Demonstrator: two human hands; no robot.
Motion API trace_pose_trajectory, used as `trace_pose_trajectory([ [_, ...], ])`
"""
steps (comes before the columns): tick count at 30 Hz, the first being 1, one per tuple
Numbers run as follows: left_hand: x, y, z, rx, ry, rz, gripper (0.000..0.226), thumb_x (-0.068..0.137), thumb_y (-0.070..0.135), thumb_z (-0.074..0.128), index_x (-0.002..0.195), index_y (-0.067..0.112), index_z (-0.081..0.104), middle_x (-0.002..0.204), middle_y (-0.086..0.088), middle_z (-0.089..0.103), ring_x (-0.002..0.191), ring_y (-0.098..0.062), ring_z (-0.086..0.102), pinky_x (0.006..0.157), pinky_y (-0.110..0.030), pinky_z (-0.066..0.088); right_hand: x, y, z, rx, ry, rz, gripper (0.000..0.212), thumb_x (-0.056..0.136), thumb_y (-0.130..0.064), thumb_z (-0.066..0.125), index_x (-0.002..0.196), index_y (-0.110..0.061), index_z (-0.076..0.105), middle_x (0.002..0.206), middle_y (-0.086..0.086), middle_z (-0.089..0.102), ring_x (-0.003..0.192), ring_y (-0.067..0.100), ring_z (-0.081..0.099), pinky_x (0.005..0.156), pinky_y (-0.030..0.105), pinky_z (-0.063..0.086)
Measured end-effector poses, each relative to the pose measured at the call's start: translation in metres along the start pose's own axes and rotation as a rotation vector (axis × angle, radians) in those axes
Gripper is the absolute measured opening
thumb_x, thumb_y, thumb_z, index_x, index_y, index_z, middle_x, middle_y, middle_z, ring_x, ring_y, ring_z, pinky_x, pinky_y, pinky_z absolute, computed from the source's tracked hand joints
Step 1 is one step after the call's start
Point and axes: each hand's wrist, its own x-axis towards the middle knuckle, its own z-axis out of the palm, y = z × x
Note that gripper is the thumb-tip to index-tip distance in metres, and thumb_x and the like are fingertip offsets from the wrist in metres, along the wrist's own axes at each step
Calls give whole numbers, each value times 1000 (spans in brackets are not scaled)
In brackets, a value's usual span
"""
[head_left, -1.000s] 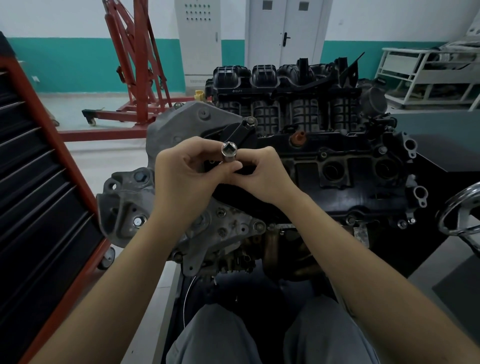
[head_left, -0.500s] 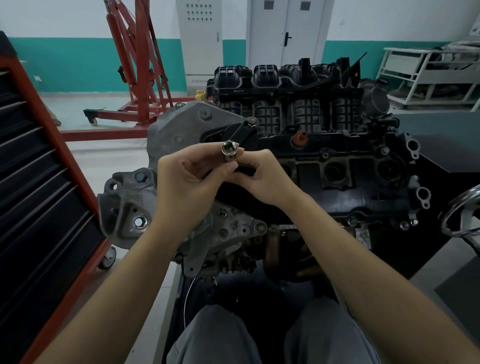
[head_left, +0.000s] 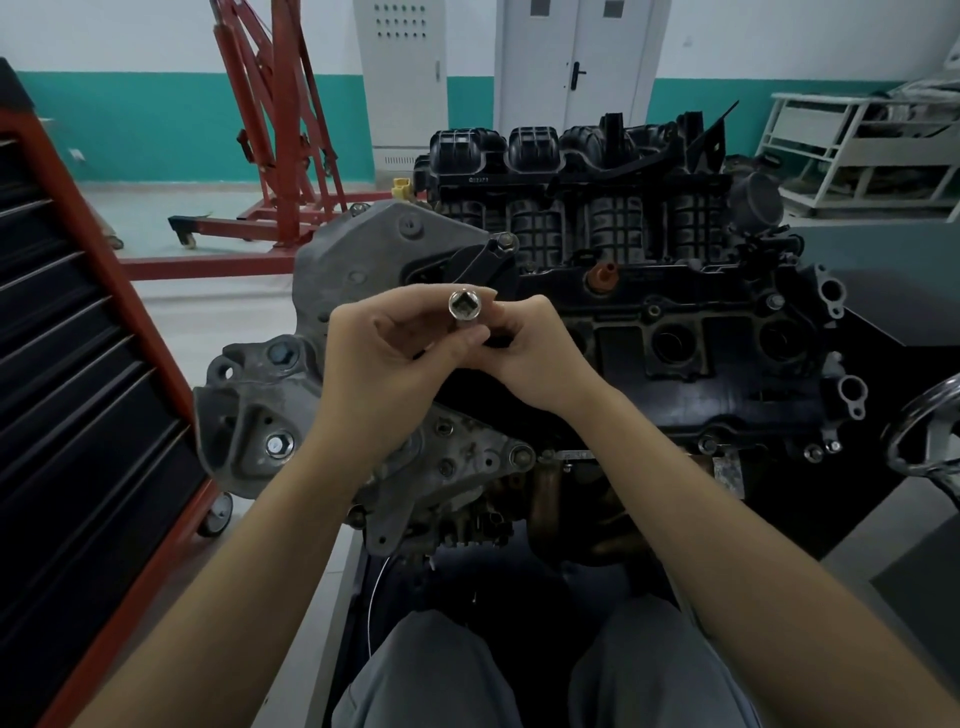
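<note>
While pinched only by fingertips, socket: may slip.
Left hand, right hand: both pinch it.
Engine: gaps below could swallow it.

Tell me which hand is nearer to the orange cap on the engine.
Right. The right hand sits just below and left of the orange cap, apart from it; the left hand is farther left, beyond the socket both hands pinch.

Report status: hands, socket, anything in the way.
Left hand and right hand pinch chrome socket, square drive facing camera. Held in front of engine. Nothing blocking.
</note>
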Motion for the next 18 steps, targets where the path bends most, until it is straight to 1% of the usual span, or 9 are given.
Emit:
trace_pose_trajectory([
  [3, -1, 1, 2, 69, 49, 16, 28, 72, -4, 79, 96, 7, 71, 90, -1, 73, 85, -13, 72, 80, -26, 56, 1, 2, -1, -40, 27, -3, 11, 78, -7, 76, 89, -7, 73, 83, 8, 73, 81, 21, 71, 75, 41, 57],
  [4, -2, 1, 4, 86, 84, 21, 28, 71, -3, 80, 95, 8, 71, 89, 1, 73, 83, -11, 72, 79, -24, 56, 1, 2, -1, -49, 35, -5, 13, 78, -8, 77, 90, -4, 73, 84, 10, 73, 81, 22, 71, 76, 42, 57],
  [7, -3, 1, 6, 57, 120, 10, 33, 74, -7, 76, 102, 9, 69, 91, 3, 72, 87, -9, 72, 80, -21, 55, 1, 1, 0, -46, 8, -30, 22, 81, -3, 74, 102, -11, 70, 92, 0, 72, 89, 11, 70, 80, 26, 54],
  [9, -4, 0, 4, 14, 68, -6, 35, 77, -11, 71, 107, 6, 68, 95, 2, 73, 91, -12, 72, 83, -22, 55, 0, 0, 1, -54, -20, -30, 29, 83, 0, 69, 107, -17, 65, 92, -7, 69, 89, 3, 68, 80, 19, 50],
  [10, -4, -1, 2, -5, 42, -18, 36, 77, -12, 70, 108, 6, 68, 95, 4, 73, 92, -13, 71, 83, -23, 55, 0, -1, 1, -63, -23, -31, 31, 83, 0, 68, 107, -19, 64, 92, -8, 68, 89, 2, 67, 79, 18, 50],
  [12, -3, -1, -1, -5, 21, -40, 35, 76, -11, 72, 106, 8, 69, 93, 6, 74, 91, -14, 71, 82, -24, 55, 1, 0, 1, -67, -14, -20, 30, 83, -2, 70, 106, -21, 65, 93, -5, 70, 89, 6, 69, 80, 22, 53],
  [15, -3, 0, 0, 135, 96, -4, 28, 70, -1, 82, 94, 9, 73, 88, 2, 74, 83, -13, 72, 77, -24, 57, 1, 1, 0, -67, -7, -3, 17, 81, -4, 74, 96, -13, 71, 89, 4, 73, 86, 15, 71, 80, 39, 57],
  [16, -4, 0, 1, 162, 134, 3, 27, 68, 1, 84, 91, 11, 73, 86, 3, 73, 80, -11, 72, 75, -23, 57, 2, 2, -1, -65, -2, -3, 15, 80, -5, 76, 94, -8, 72, 88, 7, 73, 86, 17, 71, 80, 41, 57],
  [18, -4, 1, 3, 162, 160, 6, 29, 69, 2, 83, 92, 16, 72, 86, 9, 72, 80, -7, 72, 75, -20, 56, 1, 2, -1, -47, 0, -13, 19, 79, -4, 77, 97, -4, 71, 91, 7, 73, 88, 17, 71, 81, 40, 56],
])
